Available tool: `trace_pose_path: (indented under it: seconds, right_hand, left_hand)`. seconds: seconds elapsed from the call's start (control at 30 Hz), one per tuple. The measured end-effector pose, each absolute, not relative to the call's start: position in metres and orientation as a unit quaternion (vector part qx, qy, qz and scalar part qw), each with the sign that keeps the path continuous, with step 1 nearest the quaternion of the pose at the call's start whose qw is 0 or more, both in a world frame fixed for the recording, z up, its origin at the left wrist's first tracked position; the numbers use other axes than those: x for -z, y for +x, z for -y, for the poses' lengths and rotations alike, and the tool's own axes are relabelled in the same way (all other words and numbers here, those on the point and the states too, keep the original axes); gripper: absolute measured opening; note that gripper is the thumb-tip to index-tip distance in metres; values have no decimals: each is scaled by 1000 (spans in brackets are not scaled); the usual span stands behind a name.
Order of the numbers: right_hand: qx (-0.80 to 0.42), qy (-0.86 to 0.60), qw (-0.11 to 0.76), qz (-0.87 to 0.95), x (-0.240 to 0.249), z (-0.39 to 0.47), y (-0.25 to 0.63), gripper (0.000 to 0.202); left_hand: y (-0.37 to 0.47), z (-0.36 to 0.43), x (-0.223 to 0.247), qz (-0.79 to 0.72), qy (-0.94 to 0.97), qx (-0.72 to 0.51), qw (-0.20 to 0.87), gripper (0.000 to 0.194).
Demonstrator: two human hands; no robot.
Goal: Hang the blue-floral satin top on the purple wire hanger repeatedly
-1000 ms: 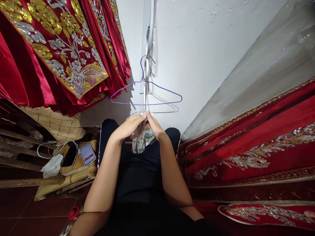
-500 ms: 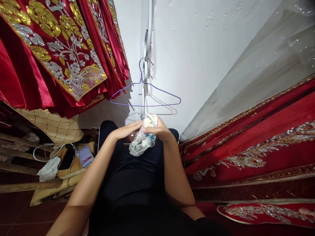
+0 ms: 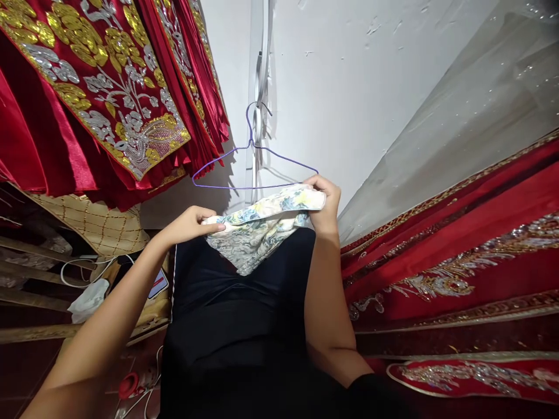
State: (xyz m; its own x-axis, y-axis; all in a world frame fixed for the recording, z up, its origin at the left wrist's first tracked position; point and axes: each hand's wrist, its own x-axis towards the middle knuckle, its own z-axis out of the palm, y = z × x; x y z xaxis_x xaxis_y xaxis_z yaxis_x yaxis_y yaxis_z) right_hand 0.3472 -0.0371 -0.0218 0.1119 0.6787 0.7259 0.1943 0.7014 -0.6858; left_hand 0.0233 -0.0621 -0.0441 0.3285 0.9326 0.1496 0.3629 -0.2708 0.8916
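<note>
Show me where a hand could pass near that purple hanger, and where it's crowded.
Likely freest: the bare white wall above the right hand, between the purple wire hanger and the sheer glittery fabric. Crowded: the hanger's left side, overlapping the red embroidered garment in view, and its right end, partly hidden by the right hand and floral cloth.

I've got the left hand (image 3: 195, 224) out there pinching, thumb (image 3: 215, 228) outstretched, and the right hand (image 3: 325, 201) curled a little higher, both forearms (image 3: 325, 279) extended forward, the left slanting inward.
</note>
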Motion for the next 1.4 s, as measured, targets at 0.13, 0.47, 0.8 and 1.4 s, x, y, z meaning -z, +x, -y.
trace_pose_path:
  seconds: [0.13, 0.47, 0.8, 1.4]
  right_hand:
    - [-137, -351, 695, 612, 22, 17, 344, 8]
    - [-300, -367, 552, 686, 39, -19, 315, 20]
    - [-213, -429, 435, 762, 68, -36, 340, 30]
    - [-215, -441, 479, 728, 61, -15, 361, 18]
  left_hand:
    - [21, 81, 27, -435, 773, -276, 371, 43]
    - [-7, 52, 49, -528, 842, -61, 92, 27]
    - [-48, -5, 55, -568, 820, -70, 13, 45]
    - [-28, -36, 33, -605, 781, -62, 145, 33]
